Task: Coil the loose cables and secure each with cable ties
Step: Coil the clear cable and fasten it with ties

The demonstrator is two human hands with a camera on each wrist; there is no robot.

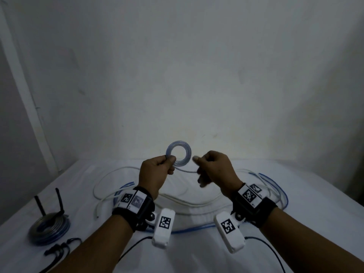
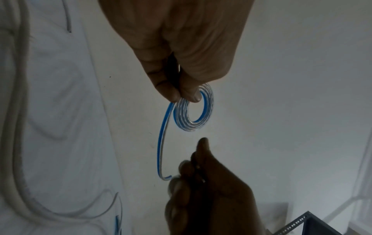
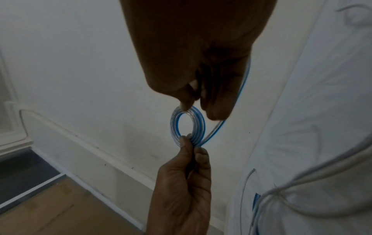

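I am facing a plain pale wall (image 1: pixel 197 66), dimly lit, brightest low at its middle. A white sheet (image 1: pixel 197 253) is covering the table before me. A brown floor (image 3: pixel 50 206) is showing below a white skirting (image 3: pixel 100 159).

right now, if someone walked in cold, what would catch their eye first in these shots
First the small coil of clear, blue-striped cable held up in front of the wall: the left hand pinches its rim while the right hand grips the strand running off it. Below, loose white and blue cables sprawl over the white table, and a finished coil with two black ties sticking up sits at the near left.
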